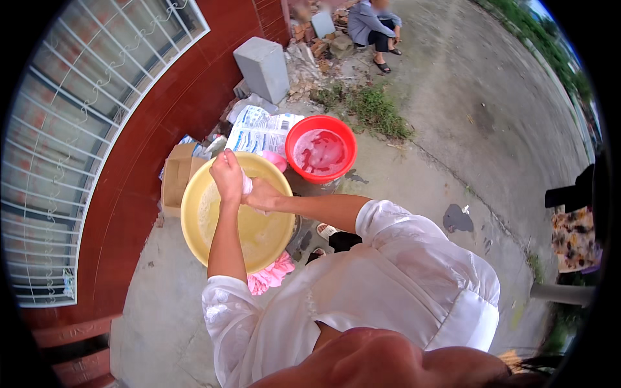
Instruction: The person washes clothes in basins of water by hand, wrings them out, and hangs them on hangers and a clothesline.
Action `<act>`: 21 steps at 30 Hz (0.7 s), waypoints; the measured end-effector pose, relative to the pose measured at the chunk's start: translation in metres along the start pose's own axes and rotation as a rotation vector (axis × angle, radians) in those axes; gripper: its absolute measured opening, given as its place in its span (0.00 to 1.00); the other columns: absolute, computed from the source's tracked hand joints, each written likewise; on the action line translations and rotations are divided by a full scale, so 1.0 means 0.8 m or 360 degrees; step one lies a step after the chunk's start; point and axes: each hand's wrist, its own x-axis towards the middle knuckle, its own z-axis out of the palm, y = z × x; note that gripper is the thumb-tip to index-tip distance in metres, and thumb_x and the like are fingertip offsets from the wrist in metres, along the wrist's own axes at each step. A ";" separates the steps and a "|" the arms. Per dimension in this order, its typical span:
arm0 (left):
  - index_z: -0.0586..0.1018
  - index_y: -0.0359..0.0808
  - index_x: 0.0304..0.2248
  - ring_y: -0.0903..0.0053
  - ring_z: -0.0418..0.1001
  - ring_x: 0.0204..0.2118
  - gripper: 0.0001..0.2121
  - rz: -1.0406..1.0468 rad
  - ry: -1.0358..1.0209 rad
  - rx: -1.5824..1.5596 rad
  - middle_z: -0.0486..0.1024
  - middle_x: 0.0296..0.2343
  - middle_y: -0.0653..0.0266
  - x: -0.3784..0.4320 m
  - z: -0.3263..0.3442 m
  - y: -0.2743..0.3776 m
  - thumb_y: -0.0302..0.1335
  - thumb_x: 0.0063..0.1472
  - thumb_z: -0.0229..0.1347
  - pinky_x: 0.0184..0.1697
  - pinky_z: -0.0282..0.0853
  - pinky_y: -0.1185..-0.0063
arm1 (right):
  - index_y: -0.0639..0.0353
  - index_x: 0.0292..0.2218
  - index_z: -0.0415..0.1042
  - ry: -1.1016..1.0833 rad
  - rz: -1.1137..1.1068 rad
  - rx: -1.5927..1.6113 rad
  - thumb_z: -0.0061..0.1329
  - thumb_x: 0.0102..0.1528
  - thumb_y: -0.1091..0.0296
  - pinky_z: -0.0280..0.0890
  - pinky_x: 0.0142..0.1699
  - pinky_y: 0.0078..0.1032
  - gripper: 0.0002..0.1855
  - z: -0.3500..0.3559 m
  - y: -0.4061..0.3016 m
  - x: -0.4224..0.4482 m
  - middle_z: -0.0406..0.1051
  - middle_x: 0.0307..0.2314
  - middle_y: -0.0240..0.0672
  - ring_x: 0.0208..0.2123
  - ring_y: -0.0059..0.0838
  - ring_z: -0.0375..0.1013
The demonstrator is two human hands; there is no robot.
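Over a large yellow plastic basin (190,228), both hands grip a wet, pale pink cloth (247,185). My left hand (226,177) is closed around its upper end. Just to the right and lower, my right hand (262,195) is wrapped around the same bunched cloth. Most of the cloth is hidden inside the fingers. Cloudy, yellowish water (242,225) with foam along the left side lies in the basin below. Bright pink ruffled fabric (271,275) shows beneath the basin's near rim, and a pink object (274,160) pokes out behind its far rim.
Beyond the yellow basin, a red plastic basin (351,145) holds sudsy water. A printed plastic bag (259,128), a cardboard box (178,179) and a grey block (264,68) line the red wall (160,121). Rubble and weeds (378,111) lie farther off, near a seated person (371,24).
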 end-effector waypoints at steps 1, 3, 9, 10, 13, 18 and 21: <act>0.73 0.25 0.22 0.46 0.71 0.21 0.19 0.0036 -0.0063 -0.0109 0.72 0.18 0.41 -0.002 0.011 0.018 0.33 0.66 0.47 0.26 0.63 0.59 | 0.66 0.31 0.73 0.0104 -0.0049 0.0050 0.56 0.47 0.59 0.67 0.22 0.30 0.17 -0.016 0.001 -0.015 0.73 0.20 0.40 0.17 0.32 0.73; 0.72 0.26 0.21 0.54 0.72 0.18 0.19 0.0220 -0.0172 -0.0215 0.71 0.15 0.47 -0.020 0.064 0.065 0.33 0.66 0.47 0.24 0.63 0.62 | 0.66 0.31 0.73 0.0392 -0.0200 0.0117 0.55 0.46 0.60 0.66 0.22 0.28 0.17 -0.057 0.038 -0.047 0.72 0.19 0.37 0.18 0.28 0.72; 0.68 0.34 0.23 0.77 0.70 0.16 0.16 -0.0450 -0.1535 -0.1720 0.67 0.16 0.66 -0.178 0.202 0.194 0.34 0.68 0.47 0.21 0.70 0.76 | 0.56 0.28 0.71 0.0570 0.0093 0.0822 0.54 0.45 0.63 0.63 0.22 0.21 0.09 -0.166 0.123 -0.281 0.70 0.21 0.29 0.18 0.19 0.68; 0.67 0.34 0.24 0.77 0.70 0.16 0.16 -0.0477 -0.1635 -0.1729 0.67 0.17 0.65 -0.215 0.227 0.213 0.34 0.68 0.47 0.20 0.69 0.75 | 0.56 0.28 0.71 0.0680 0.0070 0.0844 0.54 0.45 0.63 0.63 0.22 0.21 0.09 -0.175 0.145 -0.322 0.70 0.21 0.29 0.18 0.19 0.68; 0.69 0.33 0.25 0.76 0.70 0.17 0.15 -0.0411 -0.2003 -0.1736 0.70 0.18 0.64 -0.319 0.274 0.281 0.34 0.68 0.47 0.23 0.71 0.76 | 0.55 0.28 0.70 0.0681 0.0197 0.1064 0.55 0.45 0.62 0.62 0.21 0.20 0.10 -0.198 0.208 -0.436 0.69 0.21 0.28 0.18 0.18 0.67; 0.73 0.33 0.37 0.73 0.75 0.31 0.13 -0.0152 -0.2310 -0.1320 0.74 0.31 0.62 -0.491 0.271 0.424 0.37 0.67 0.50 0.31 0.73 0.76 | 0.57 0.38 0.68 0.1460 0.0121 0.0846 0.55 0.46 0.58 0.62 0.19 0.21 0.20 -0.211 0.283 -0.627 0.70 0.24 0.28 0.20 0.19 0.68; 0.72 0.36 0.45 0.72 0.74 0.40 0.15 -0.0639 -0.2723 -0.1193 0.74 0.40 0.63 -0.598 0.279 0.496 0.37 0.65 0.52 0.38 0.74 0.73 | 0.58 0.45 0.66 0.1645 0.0480 0.0767 0.56 0.45 0.56 0.69 0.32 0.24 0.28 -0.229 0.304 -0.775 0.71 0.32 0.34 0.29 0.24 0.72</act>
